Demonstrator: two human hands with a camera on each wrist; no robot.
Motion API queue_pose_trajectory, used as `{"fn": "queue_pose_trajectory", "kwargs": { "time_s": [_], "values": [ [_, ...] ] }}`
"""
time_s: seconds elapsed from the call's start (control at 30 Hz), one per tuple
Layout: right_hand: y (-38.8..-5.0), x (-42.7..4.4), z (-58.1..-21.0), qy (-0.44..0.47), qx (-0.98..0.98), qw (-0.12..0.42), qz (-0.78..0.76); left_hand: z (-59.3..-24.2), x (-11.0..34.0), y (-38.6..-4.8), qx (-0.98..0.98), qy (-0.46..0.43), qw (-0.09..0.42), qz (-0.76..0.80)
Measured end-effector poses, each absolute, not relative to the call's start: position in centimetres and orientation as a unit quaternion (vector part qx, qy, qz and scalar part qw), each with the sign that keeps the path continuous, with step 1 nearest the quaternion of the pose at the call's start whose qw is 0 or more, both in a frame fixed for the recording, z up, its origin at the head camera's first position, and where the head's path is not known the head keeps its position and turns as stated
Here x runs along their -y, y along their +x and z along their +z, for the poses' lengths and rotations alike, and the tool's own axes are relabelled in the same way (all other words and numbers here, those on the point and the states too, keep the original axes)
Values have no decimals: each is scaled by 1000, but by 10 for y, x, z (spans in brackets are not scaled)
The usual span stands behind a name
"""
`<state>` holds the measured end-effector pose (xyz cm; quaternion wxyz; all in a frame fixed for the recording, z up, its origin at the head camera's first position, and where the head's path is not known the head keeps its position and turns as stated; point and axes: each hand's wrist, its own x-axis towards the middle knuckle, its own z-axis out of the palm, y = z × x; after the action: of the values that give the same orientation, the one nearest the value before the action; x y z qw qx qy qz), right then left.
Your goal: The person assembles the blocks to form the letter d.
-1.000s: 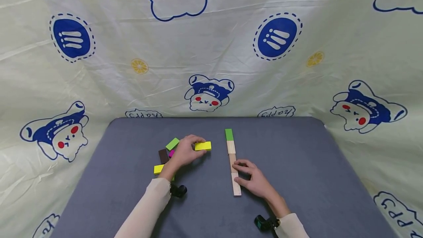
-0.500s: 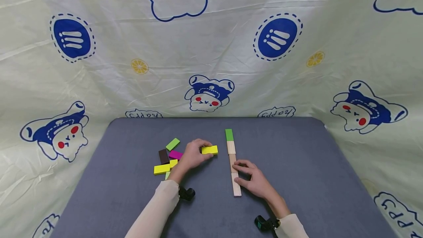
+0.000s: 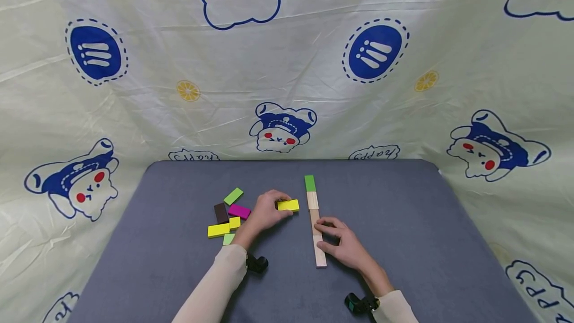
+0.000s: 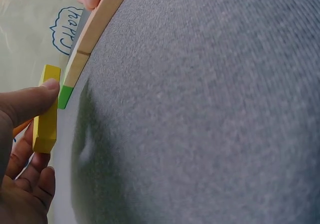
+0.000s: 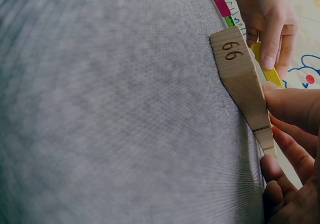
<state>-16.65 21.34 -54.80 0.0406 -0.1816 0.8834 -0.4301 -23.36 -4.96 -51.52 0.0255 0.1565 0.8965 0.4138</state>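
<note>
Left hand (image 3: 266, 212) pinches a yellow block (image 3: 289, 206); right hand (image 3: 347, 247), looking relaxed, touches the block row (image 3: 314, 216) at its left. Uneven pressure could skew it.

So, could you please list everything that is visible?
Wooden rectangular blocks: 3, tan, in one row
Green rectangular block: 1, green, row's far end
Yellow rectangular block: 1, yellow, held left of row
Yellow loose blocks: 2, yellow, left cluster
Green loose blocks: 2, bright and pale, left cluster
Brown loose block: 1, dark, left cluster
Magenta loose block: 1, magenta, left cluster
Tabletop: 1, grey, beneath
Printed fabric backdrop: 1, cream, behind
Cameras: 2, black, wrists
Sleeves: 2, cream, forearms
Left hand: 1, bare, gripping yellow block
Right hand: 1, bare, touching row
</note>
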Motion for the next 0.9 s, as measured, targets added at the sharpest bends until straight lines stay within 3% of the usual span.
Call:
{"fn": "queue_pose_trajectory", "kwargs": {
  "time_s": [0.9],
  "values": [
    [-167,-214,-545,-171,-883,50,-435,-526,22,-240,-909,185,35,371]
  ]
}}
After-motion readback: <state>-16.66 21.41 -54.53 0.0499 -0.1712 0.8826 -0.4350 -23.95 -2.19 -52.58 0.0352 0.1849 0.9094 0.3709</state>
